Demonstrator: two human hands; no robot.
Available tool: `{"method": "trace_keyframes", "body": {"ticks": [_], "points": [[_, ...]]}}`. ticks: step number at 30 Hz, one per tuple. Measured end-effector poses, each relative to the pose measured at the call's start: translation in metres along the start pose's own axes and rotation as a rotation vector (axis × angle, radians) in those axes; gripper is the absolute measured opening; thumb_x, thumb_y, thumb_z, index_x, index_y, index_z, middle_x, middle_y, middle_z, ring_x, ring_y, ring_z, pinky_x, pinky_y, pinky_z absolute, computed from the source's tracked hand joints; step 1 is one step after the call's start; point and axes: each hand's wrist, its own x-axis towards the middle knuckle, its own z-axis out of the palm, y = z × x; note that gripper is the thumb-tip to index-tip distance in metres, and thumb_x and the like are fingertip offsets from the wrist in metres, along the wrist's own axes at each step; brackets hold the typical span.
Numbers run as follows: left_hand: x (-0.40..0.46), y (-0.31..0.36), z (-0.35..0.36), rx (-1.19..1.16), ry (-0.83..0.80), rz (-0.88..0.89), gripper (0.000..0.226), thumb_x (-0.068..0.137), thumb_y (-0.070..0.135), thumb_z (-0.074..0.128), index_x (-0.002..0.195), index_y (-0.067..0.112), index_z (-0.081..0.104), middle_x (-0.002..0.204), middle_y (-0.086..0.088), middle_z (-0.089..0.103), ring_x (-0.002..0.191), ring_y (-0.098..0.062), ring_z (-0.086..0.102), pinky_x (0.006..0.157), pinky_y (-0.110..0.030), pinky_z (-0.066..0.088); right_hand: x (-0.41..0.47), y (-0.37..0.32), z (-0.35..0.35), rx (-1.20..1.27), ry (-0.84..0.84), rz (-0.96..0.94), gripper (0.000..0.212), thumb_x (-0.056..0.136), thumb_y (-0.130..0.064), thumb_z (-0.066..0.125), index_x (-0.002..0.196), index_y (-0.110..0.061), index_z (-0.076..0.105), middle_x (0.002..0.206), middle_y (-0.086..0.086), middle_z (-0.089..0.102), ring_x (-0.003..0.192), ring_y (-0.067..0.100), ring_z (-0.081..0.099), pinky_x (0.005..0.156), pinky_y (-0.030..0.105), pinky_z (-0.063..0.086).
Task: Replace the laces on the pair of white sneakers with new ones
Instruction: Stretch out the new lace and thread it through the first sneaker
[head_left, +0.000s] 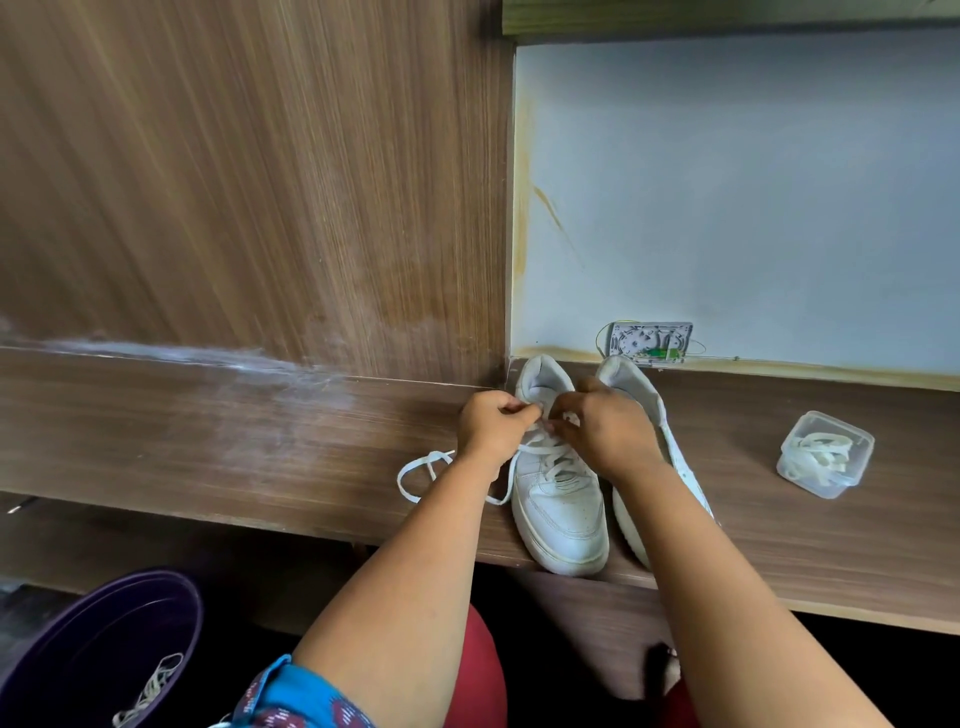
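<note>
While both hands work at the top eyelets, the left sneaker (558, 499) stands on the desk (234, 447) with its toe reaching the front edge and its heel toward the back corner where the wood panel (260, 182) meets the pale wall (753, 197). The left hand (491, 423) has its fingers curled, pinching the white lace (431, 470) near the tongue; the right hand (602, 428) is curled too, pinching the lace just across from it. A loose loop of that lace trails over the desk to the left of the shoe. The right sneaker (670, 441) lies just beside the first, partly hidden by the right forearm. Farther right on the desk, well apart, a clear plastic box (826, 454) holds coiled laces. Below the desk's front edge, at lower left, a dark purple bin (67, 654) holds another lace (150, 691).
</note>
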Motion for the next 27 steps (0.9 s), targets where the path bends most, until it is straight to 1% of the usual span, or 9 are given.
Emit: {"method": "trace_keyframes", "body": {"ticks": [3,5,8,9,11,15,18,22,27], "points": [[0.0,0.0,0.0,0.006,0.002,-0.005,0.014,0.08,0.025,0.076,0.072,0.014,0.071,0.063,0.008,0.064,0.058,-0.001,0.055,0.055,-0.016,0.042,0.002,0.003,0.0,-0.062,-0.042,-0.025,0.017,0.09,-0.032,0.058,0.096,-0.024,0.072,0.098,0.003,0.056,0.086,0.028,0.06,0.066,0.035,0.047],[0.001,-0.001,0.0,0.001,0.002,-0.013,0.012,0.08,0.023,0.075,0.074,0.013,0.072,0.067,0.005,0.067,0.06,-0.002,0.058,0.055,-0.015,0.044,0.002,0.006,-0.001,-0.041,0.037,0.0,0.025,0.092,-0.028,0.045,0.097,-0.017,0.068,0.1,0.008,0.053,0.084,0.03,0.058,0.062,0.032,0.041],[-0.003,0.003,-0.002,-0.089,-0.025,-0.043,0.011,0.082,0.014,0.074,0.081,0.004,0.073,0.067,0.001,0.068,0.05,0.002,0.061,0.046,-0.008,0.042,0.003,0.018,-0.01,0.36,0.473,0.214,0.023,0.091,-0.015,0.039,0.094,-0.003,0.059,0.099,0.013,0.047,0.088,0.031,0.051,0.073,0.031,0.036],[-0.002,0.003,-0.001,-0.116,-0.035,-0.049,0.011,0.083,0.012,0.073,0.082,0.001,0.073,0.066,0.0,0.067,0.048,0.003,0.06,0.045,-0.006,0.041,0.002,0.021,-0.012,0.508,0.542,0.307,0.018,0.096,-0.012,0.04,0.094,-0.004,0.056,0.101,0.01,0.043,0.095,0.032,0.05,0.079,0.03,0.035],[-0.003,0.004,-0.001,-0.119,-0.038,-0.052,0.01,0.082,0.011,0.074,0.081,0.001,0.072,0.066,0.0,0.067,0.047,0.005,0.06,0.047,-0.007,0.043,0.001,0.019,-0.01,0.68,0.502,0.453,0.014,0.102,-0.016,0.039,0.094,-0.012,0.05,0.1,0.006,0.046,0.099,0.03,0.05,0.079,0.025,0.032],[-0.005,0.004,-0.001,-0.116,-0.023,-0.033,0.018,0.079,0.017,0.079,0.068,0.009,0.067,0.06,0.005,0.065,0.047,0.006,0.059,0.048,-0.009,0.044,0.002,0.007,-0.004,0.97,0.419,0.488,0.02,0.103,-0.022,0.038,0.085,-0.021,0.046,0.076,-0.002,0.057,0.069,0.011,0.057,0.067,0.028,0.041],[-0.009,0.007,-0.003,-0.054,-0.042,-0.004,0.027,0.078,0.029,0.079,0.068,0.012,0.061,0.059,0.007,0.06,0.049,0.002,0.057,0.049,-0.012,0.042,0.003,0.006,-0.007,1.159,0.537,0.533,0.024,0.104,-0.02,0.035,0.082,-0.021,0.044,0.069,-0.002,0.051,0.055,0.006,0.054,0.058,0.027,0.043],[-0.011,0.004,-0.002,0.2,-0.247,-0.024,0.033,0.076,0.038,0.079,0.082,0.013,0.059,0.069,0.007,0.053,0.064,-0.008,0.046,0.061,-0.023,0.039,0.004,0.006,-0.002,0.863,0.57,0.339,0.02,0.102,-0.034,0.034,0.088,-0.024,0.044,0.073,-0.011,0.058,0.077,0.021,0.065,0.073,0.042,0.052],[-0.017,0.017,-0.014,0.209,-0.47,-0.05,0.021,0.097,0.026,0.056,0.089,0.008,0.062,0.076,0.005,0.053,0.072,-0.011,0.047,0.06,-0.021,0.036,0.003,0.009,0.0,0.57,0.323,0.245,0.01,0.097,-0.034,0.044,0.091,-0.03,0.05,0.09,-0.003,0.067,0.09,0.024,0.062,0.072,0.027,0.044]]}}
